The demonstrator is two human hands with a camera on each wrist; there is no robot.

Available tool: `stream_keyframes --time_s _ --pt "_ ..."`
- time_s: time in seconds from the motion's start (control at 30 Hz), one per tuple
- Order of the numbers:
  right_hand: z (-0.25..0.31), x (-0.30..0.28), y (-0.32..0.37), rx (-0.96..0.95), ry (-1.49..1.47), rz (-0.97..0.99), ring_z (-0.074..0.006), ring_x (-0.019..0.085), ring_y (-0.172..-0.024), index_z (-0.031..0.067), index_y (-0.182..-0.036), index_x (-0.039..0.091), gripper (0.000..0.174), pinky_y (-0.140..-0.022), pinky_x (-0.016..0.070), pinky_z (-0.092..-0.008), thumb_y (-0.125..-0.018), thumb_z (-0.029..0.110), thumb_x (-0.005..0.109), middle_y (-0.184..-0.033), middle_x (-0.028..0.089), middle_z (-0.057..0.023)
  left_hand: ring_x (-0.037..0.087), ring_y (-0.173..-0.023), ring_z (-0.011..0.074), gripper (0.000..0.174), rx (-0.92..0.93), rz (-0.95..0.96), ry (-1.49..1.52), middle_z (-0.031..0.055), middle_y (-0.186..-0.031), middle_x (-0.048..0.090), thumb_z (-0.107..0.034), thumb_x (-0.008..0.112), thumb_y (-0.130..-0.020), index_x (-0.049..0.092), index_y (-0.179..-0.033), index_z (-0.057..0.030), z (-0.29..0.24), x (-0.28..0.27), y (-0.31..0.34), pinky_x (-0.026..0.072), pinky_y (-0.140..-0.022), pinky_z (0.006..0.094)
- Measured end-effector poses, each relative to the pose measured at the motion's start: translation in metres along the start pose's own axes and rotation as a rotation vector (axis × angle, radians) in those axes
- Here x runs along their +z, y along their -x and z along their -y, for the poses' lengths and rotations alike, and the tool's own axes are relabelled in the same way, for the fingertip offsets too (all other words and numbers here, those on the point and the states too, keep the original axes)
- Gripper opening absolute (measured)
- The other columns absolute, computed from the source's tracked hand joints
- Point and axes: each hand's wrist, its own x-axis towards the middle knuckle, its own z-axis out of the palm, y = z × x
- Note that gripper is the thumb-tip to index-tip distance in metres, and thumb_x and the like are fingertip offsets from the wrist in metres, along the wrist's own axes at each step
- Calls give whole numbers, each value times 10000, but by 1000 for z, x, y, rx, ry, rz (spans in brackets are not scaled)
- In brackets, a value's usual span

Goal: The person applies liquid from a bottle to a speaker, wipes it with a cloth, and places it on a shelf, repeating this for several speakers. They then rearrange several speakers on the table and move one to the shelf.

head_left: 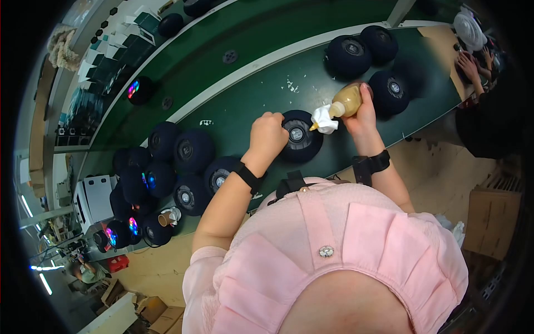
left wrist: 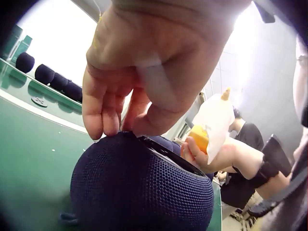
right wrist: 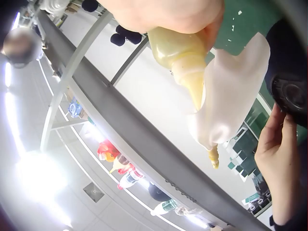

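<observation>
A round speaker [head_left: 311, 146] in dark navy knit fabric lies on the green table, its black base plate facing up. My left hand [head_left: 268, 136] is at its left rim; in the left wrist view, thumb and fingertips pinch the fabric edge [left wrist: 126, 136] beside the base plate. My right hand [head_left: 364, 118] grips a squeeze bottle [head_left: 349, 99] of yellowish liquid, held tilted with its nozzle toward the speaker. White tissue [head_left: 324, 118] is wrapped round the nozzle, and the yellow tip [right wrist: 214, 158] pokes out past it, near the speaker's right edge.
More navy speakers [head_left: 193, 150] crowd the table to the left, some with coloured lights on. Several others [head_left: 349, 54] stand at the right. A cardboard tube [head_left: 166, 218] with tissue lies at the left front edge. Another person [head_left: 489, 111] works at the far right.
</observation>
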Motion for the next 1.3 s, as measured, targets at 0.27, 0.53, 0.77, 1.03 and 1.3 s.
stream_keyframes --time_s 0.27,0.53,0.77,1.03,1.3 --pt "-24 22 3 -368 159 132 -159 570 -868 35 -1071 504 353 -765 479 -316 -842 275 624 -967 573 -55 610 -683 279 221 -229 145 134 130 -685 609 -116 625 -597 614 -794 -16 -2 -13 1 488 -655 350" --pt "-31 38 2 -416 127 164 -148 573 -839 26 -1016 535 297 -728 482 -298 -834 238 636 -938 583 -53 578 -698 317 225 -338 176 126 145 -741 572 -99 613 -611 536 -810 -27 -7 -20 13 471 -656 381" --pt "-39 31 -9 -311 94 121 -173 570 -873 34 -1083 489 393 -773 482 -313 -819 276 652 -981 566 -56 557 -754 252 342 -86 153 413 112 -843 538 -87 693 -656 567 -971 -45 13 -22 50 459 -682 341" --pt "-56 40 -10 -566 348 195 -155 563 -866 -10 -1048 466 450 -782 469 -288 -754 208 728 -980 570 -93 360 -1240 341 958 -112 189 345 216 -1325 385 -259 833 -538 332 -1301 33 9 -4 51 287 -1042 371" --pt "-66 43 -10 -650 469 201 -150 551 -889 -19 -1080 436 532 -795 462 -278 -734 240 748 -992 556 -91 361 -1243 336 967 -103 216 345 217 -1330 384 -279 834 -532 337 -1303 27 10 -8 49 301 -1034 362"
